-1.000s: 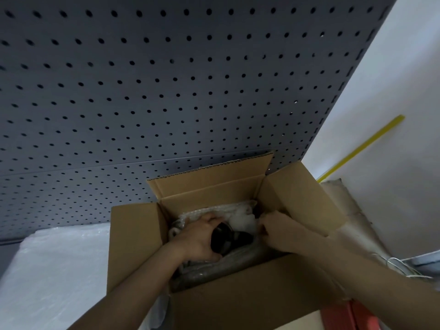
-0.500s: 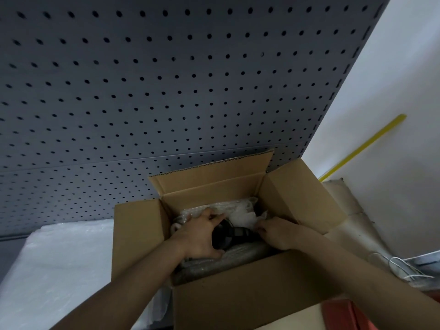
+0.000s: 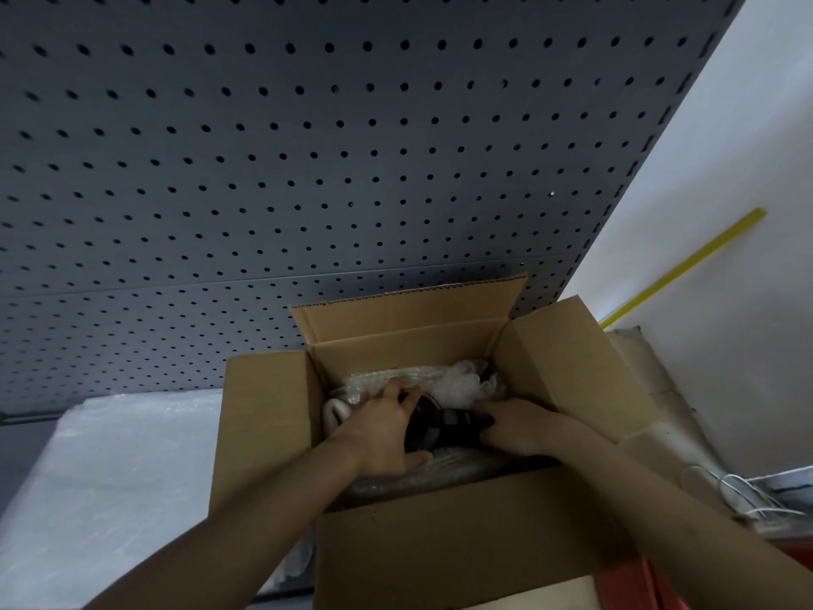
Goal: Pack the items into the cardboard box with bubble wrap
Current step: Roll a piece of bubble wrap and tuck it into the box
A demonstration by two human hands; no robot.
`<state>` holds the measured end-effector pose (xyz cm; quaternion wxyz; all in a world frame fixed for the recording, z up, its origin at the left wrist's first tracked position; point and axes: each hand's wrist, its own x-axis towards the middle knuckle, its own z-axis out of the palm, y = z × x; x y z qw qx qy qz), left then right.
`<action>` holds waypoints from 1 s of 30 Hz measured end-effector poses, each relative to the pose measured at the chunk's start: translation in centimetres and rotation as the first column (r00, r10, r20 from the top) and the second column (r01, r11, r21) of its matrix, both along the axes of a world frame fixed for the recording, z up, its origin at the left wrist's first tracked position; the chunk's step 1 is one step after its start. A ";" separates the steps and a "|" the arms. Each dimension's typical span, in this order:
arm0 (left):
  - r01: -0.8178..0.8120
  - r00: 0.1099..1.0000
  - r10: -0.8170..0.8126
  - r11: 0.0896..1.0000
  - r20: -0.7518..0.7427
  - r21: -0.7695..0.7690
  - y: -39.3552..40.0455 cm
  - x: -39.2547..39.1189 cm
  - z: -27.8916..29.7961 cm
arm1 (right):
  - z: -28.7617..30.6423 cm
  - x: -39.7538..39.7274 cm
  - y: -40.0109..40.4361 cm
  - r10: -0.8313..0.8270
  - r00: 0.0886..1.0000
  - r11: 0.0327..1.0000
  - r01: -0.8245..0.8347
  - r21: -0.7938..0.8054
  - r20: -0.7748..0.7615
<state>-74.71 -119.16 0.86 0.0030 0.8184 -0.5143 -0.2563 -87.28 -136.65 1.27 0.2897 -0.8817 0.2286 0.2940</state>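
Deep inside the open brown cardboard box [image 3: 440, 561], a dark round item [image 3: 444, 427] lies on crinkled clear bubble wrap [image 3: 444, 380]. Left hand [image 3: 385, 433] curls round its left end; right hand [image 3: 514, 427] grips its right end, seating it. Next, I judge, wrap must fold over it. Earlier, the right hand sat higher, nearer the white wrap.

Workshop or stockroom packing corner, as I read it.
I see a large grey pegboard [image 3: 308, 147] filling the wall ahead, an open cardboard box [image 3: 440, 561] on the bench, a sheet of bubble wrap [image 3: 110, 477] spread beside it, and loose white cables [image 3: 730, 495] against the plain white wall [image 3: 726, 169].
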 end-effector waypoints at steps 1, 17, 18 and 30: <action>-0.003 1.000 0.003 1.000 0.005 -0.001 0.0 -0.1 0.0 | 0.2 0.0 0.2 -0.007 1.000 1.000 0.007 0.005 0.006; -0.053 0.996 0.054 0.998 0.075 -0.016 -0.4 -1.2 -1.6 | 1.2 -0.5 1.2 -0.096 0.995 0.994 0.096 0.046 -0.011; -0.061 0.995 0.062 0.998 0.073 -0.018 -0.5 -1.3 -1.7 | 1.1 -0.6 1.3 -0.102 0.995 0.994 0.103 0.045 -0.010; -0.102 0.993 0.107 0.991 0.051 -0.088 -0.2 -1.3 -1.9 | 1.4 -0.8 0.6 -0.061 0.998 0.995 0.062 0.080 -0.014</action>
